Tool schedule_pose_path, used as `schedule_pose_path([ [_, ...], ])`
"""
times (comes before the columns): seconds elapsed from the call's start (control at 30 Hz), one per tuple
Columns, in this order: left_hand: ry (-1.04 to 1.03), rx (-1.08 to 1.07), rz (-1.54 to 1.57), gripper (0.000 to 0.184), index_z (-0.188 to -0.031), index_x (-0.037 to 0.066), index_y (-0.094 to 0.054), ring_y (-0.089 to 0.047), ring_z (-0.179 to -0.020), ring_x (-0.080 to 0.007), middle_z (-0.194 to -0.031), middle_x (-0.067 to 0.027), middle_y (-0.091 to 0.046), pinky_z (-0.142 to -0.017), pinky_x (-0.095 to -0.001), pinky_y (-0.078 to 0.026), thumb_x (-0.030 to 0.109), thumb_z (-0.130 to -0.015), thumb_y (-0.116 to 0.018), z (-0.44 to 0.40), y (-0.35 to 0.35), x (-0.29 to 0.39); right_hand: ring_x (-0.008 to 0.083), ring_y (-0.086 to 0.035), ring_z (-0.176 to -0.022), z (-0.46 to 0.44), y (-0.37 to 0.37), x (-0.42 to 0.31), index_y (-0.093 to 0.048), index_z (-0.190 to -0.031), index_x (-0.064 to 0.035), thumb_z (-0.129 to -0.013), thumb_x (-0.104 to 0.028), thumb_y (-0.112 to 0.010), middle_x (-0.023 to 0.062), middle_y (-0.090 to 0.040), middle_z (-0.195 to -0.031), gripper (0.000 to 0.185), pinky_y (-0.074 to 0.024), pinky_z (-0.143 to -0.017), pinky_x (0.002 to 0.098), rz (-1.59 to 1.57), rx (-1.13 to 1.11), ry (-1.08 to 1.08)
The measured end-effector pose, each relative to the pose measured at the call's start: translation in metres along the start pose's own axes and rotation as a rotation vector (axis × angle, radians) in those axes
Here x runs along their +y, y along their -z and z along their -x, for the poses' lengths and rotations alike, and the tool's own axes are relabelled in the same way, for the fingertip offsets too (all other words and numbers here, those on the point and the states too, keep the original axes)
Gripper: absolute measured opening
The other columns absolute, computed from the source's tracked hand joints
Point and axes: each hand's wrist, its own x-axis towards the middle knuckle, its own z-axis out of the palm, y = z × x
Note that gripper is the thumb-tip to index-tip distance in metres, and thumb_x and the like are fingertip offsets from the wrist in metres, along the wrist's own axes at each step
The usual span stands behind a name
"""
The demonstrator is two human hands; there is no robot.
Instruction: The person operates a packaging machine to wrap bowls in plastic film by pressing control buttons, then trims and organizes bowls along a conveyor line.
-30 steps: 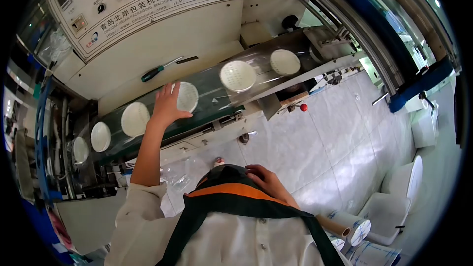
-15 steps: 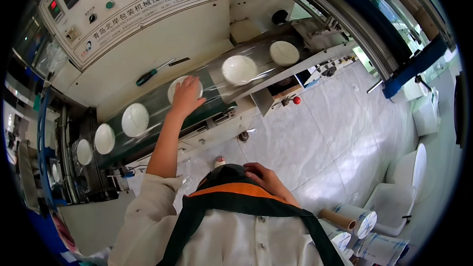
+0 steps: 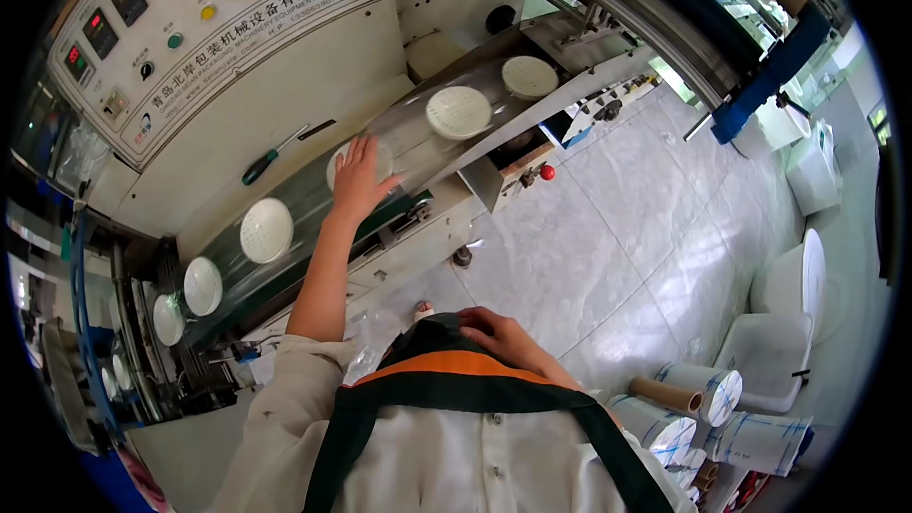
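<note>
Grip apart: left hand (image 3: 357, 180) spread palm-down over a partly hidden white bowl (image 3: 382, 161) mid-row on the conveyor belt (image 3: 306, 214); right hand (image 3: 496, 332) curled at the apron (image 3: 427, 367), hold there indeterminable.

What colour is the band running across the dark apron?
Orange; the band shows best in the head view.

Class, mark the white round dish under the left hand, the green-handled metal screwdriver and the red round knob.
White round dish (image 3: 383, 161), head view: its uncovered right part.
Green-handled metal screwdriver (image 3: 259, 167), head view: middle of its handle.
Red round knob (image 3: 547, 172), head view: its middle.
</note>
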Motion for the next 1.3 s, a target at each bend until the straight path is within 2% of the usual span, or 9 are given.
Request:
schedule_pose_path([
  [0.13,0.082,-0.146,-0.095,0.072,-0.128,0.003,-0.039,-0.033,-0.125,-0.0314,-0.132,-0.0165,-0.039,-0.101,-0.0471,-0.025,0.033,-0.07,-0.07,0.011,0.017,-0.013,0.0219,-0.062,-0.087,0.005,-0.002,0.003,-0.051,-0.114,-0.0047,-0.088,-0.024,-0.056,0.0133,-0.063,-0.095,0.033,-0.0471,-0.078,0.03,-0.003,0.041,-0.006],
  [0.2,0.119,-0.097,-0.107,0.07,-0.126,0.002,-0.041,-0.034,-0.124,-0.031,-0.13,-0.0169,-0.041,-0.101,-0.0504,-0.024,0.031,-0.069,-0.071,0.014,0.028,-0.011,0.0214,-0.062,-0.088,0.006,-0.001,0.001,-0.051,-0.114,-0.0046,-0.088,-0.024,-0.056,0.0129,-0.063,-0.095,0.033,-0.0469,-0.078,0.03,-0.03,0.035,-0.028],
  [0.53,-0.033,0.142,0.006,0.063,-0.121,0.001,-0.044,-0.035,-0.123,-0.0342,-0.127,-0.0208,-0.043,-0.098,-0.047,-0.028,0.026,-0.07,-0.071,0.021,0.017,0.027,0.0237,-0.062,-0.088,0.002,-0.001,0.003,-0.051,-0.113,-0.0045,-0.088,-0.025,-0.056,0.0137,-0.063,-0.096,0.033,-0.047,-0.079,0.031,0.035,-0.004,0.015],
  [0.63,-0.114,0.268,0.165,0.052,-0.113,0.0,-0.048,-0.045,-0.11,-0.0361,-0.115,-0.0196,-0.05,-0.091,-0.0441,-0.035,0.017,-0.07,-0.07,0.025,0.018,0.036,0.0251,-0.062,-0.088,0.002,-0.002,0.007,-0.051,-0.113,-0.0047,-0.088,-0.025,-0.056,0.0144,-0.063,-0.097,0.033,-0.047,-0.079,0.0312,0.019,0.009,0.004],
  [0.77,-0.109,0.255,0.392,0.045,-0.11,0.001,-0.051,-0.048,-0.104,-0.0357,-0.111,-0.018,-0.053,-0.089,-0.0418,-0.037,0.013,-0.07,-0.068,0.047,0.016,0.074,0.0246,-0.062,-0.085,0.001,-0.002,0.012,-0.052,-0.113,-0.0048,-0.087,-0.025,-0.057,0.0135,-0.063,-0.096,0.033,-0.0477,-0.077,0.0315,0.006,0.045,0.007],
  [1.03,-0.309,-0.053,0.756,0.032,-0.104,0.004,-0.056,-0.056,-0.088,-0.032,-0.096,-0.0147,-0.059,-0.077,-0.0362,-0.046,0.011,-0.074,-0.066,0.114,0.006,0.152,0.0272,-0.062,-0.082,0.002,0.0,0.014,-0.055,-0.109,-0.0036,-0.086,-0.019,-0.057,0.0151,-0.063,-0.095,0.027,-0.0481,-0.073,0.0319,-0.103,0.138,-0.037],
  [1.13,-0.402,-0.278,0.848,0.03,-0.105,0.007,-0.057,-0.059,-0.083,-0.028,-0.096,-0.0123,-0.06,-0.073,-0.0344,-0.048,0.013,-0.076,-0.065,0.135,-0.009,0.166,0.0308,-0.061,-0.081,-0.001,-0.004,0.045,-0.056,-0.104,-0.0014,-0.082,-0.01,-0.057,0.0178,-0.063,-0.091,0.024,-0.0479,-0.07,0.0339,0.003,0.218,0.037],
  [1.2,-0.43,-0.327,0.842,0.028,-0.104,0.007,-0.057,-0.06,-0.08,-0.027,-0.092,-0.011,-0.062,-0.071,-0.0346,-0.048,0.015,-0.078,-0.063,0.138,-0.011,0.169,0.0332,-0.06,-0.08,-0.001,-0.005,0.053,-0.055,-0.097,0.0008,-0.076,-0.004,-0.056,0.0193,-0.061,-0.087,0.021,-0.0472,-0.068,0.036,0.049,0.286,0.235],
  [1.3,-0.463,-0.334,0.79,0.025,-0.102,0.007,-0.058,-0.06,-0.079,-0.0263,-0.087,-0.0101,-0.063,-0.07,-0.0348,-0.049,0.015,-0.079,-0.062,0.137,-0.01,0.169,0.0338,-0.059,-0.082,0.0,-0.008,0.055,-0.054,-0.094,0.0017,-0.075,-0.001,-0.055,0.0192,-0.06,-0.088,0.019,-0.0467,-0.068,0.0368,0.041,0.285,0.219],
])
